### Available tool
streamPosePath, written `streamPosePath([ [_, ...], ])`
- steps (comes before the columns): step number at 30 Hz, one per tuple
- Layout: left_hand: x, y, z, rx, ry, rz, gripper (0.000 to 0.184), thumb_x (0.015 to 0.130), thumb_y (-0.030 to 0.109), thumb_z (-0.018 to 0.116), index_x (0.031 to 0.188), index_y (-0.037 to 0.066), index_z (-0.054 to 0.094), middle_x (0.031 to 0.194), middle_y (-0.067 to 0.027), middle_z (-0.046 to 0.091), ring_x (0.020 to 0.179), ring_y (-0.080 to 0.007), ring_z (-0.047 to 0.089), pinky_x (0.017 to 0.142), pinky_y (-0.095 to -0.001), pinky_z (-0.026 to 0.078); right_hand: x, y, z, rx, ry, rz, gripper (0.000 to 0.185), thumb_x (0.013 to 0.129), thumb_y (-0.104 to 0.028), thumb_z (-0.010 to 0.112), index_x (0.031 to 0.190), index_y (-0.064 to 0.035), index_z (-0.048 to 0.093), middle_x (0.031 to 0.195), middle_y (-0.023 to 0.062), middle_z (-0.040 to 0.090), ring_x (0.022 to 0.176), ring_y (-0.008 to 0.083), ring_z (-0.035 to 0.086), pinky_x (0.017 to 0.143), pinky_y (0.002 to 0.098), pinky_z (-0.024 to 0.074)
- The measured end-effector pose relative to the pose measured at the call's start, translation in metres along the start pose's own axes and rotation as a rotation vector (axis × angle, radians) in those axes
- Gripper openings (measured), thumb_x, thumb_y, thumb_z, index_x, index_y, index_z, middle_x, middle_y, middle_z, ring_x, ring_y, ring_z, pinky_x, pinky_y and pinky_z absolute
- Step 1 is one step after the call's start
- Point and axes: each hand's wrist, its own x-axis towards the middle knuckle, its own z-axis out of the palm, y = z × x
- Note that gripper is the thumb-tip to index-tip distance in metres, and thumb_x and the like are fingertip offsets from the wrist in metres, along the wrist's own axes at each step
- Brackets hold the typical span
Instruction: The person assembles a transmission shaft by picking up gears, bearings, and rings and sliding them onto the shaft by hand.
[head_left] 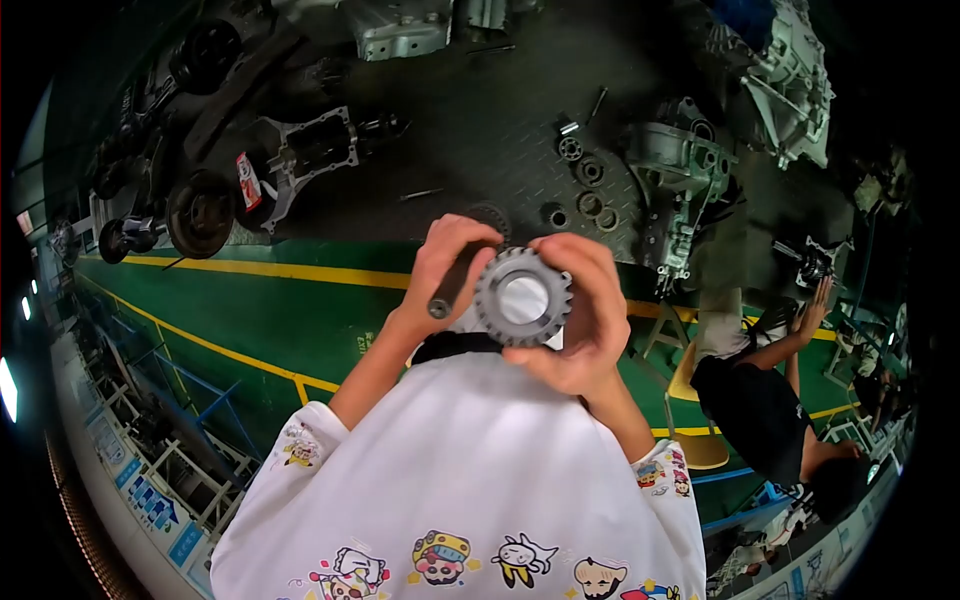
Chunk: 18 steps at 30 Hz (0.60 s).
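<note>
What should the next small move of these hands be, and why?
Perhaps align the dark metal shaft in the left hand with the grey toothed metal ring in the right hand: they are side by side, and the ring's centre is open.

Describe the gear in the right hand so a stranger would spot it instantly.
Find the white shirt filling the lower middle, then follow its right sleeve up to the right hand. The gear is the grey toothed ring there. Its wide round hole, with white showing through, sets it apart from the slim dark rod in the left hand.
</note>
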Motion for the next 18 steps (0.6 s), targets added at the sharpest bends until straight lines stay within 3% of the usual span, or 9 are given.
streamPosePath([
  [1,0.005,0.005,-0.005,0.031,-0.036,0.076,0.020,0.085,0.012,0.070,0.104,0.006,0.066,0.095,-0.0085,0.067,0.091,-0.0289,0.060,0.084,-0.0383,0.044,-0.002,-0.003,0.008,0.088,-0.047,0.024,0.079,0.063,-0.024,0.095,0.128,0.0043,0.060,0.127,0.0189,0.058,0.111,0.0314,0.063,0.094,0.0389,0.0526],
  [2,0.002,0.002,-0.005,0.065,-0.039,0.088,0.022,0.086,0.019,0.069,0.104,0.006,0.066,0.095,-0.0083,0.067,0.092,-0.0283,0.060,0.083,-0.0379,0.043,-0.006,0.002,0.014,0.098,-0.128,0.015,0.084,0.066,-0.027,0.094,0.130,0.0099,0.056,0.130,0.0232,0.052,0.116,0.0313,0.061,0.099,0.0413,0.0508],
  [4,-0.004,-0.003,0.002,0.124,-0.032,0.101,0.032,0.086,0.032,0.066,0.105,0.006,0.066,0.094,-0.0074,0.067,0.092,-0.0268,0.060,0.082,-0.0373,0.042,-0.008,0.005,0.027,0.080,-0.151,-0.041,0.082,0.065,-0.024,0.094,0.130,0.0090,0.056,0.130,0.0234,0.053,0.114,0.0324,0.062,0.099,0.0414,0.0512],
  [7,-0.015,0.001,0.005,0.141,0.009,-0.024,0.034,0.085,0.022,0.067,0.115,0.007,0.062,0.091,-0.0052,0.065,0.091,-0.0266,0.059,0.083,-0.0376,0.043,-0.013,0.007,0.038,0.049,-0.165,-0.079,0.079,0.065,-0.020,0.094,0.129,0.0077,0.057,0.128,0.0233,0.056,0.111,0.0334,0.063,0.097,0.0414,0.0522],
  [10,-0.018,0.003,0.008,0.078,0.078,-0.127,0.050,0.083,0.011,0.069,0.131,0.007,0.053,0.096,-0.0058,0.064,0.094,-0.0268,0.058,0.086,-0.0387,0.045,-0.018,0.010,0.040,-0.036,-0.191,-0.133,0.073,0.067,-0.016,0.092,0.128,0.0065,0.058,0.125,0.0234,0.059,0.110,0.0344,0.064,0.096,0.0422,0.0530],
  [13,-0.014,0.000,0.003,0.097,0.113,-0.071,0.071,0.081,0.005,0.071,0.145,0.008,0.041,0.107,-0.0094,0.063,0.101,-0.0278,0.056,0.091,-0.0397,0.046,-0.025,0.020,0.047,-0.085,-0.134,-0.112,0.064,0.065,-0.004,0.089,0.124,0.0037,0.063,0.125,0.0197,0.060,0.106,0.0333,0.066,0.090,0.0396,0.0556],
  [15,-0.018,-0.005,-0.006,-0.028,0.013,-0.035,0.094,0.078,0.011,0.076,0.155,0.010,0.021,0.132,-0.0167,0.050,0.116,-0.0313,0.052,0.101,-0.0398,0.044,-0.029,0.031,0.047,-0.088,-0.097,-0.054,0.066,0.066,-0.003,0.088,0.127,0.0032,0.061,0.128,0.0198,0.060,0.110,0.0345,0.065,0.093,0.0400,0.0541],
  [18,-0.029,-0.001,-0.018,-0.081,-0.007,-0.067,0.110,0.073,0.014,0.079,0.156,0.005,0.008,0.151,-0.0233,0.032,0.139,-0.0372,0.037,0.115,-0.0471,0.031,-0.035,0.047,0.045,-0.054,-0.099,0.003,0.068,0.066,-0.001,0.087,0.129,0.0026,0.060,0.130,0.0189,0.059,0.114,0.0343,0.063,0.097,0.0394,0.0526],
])
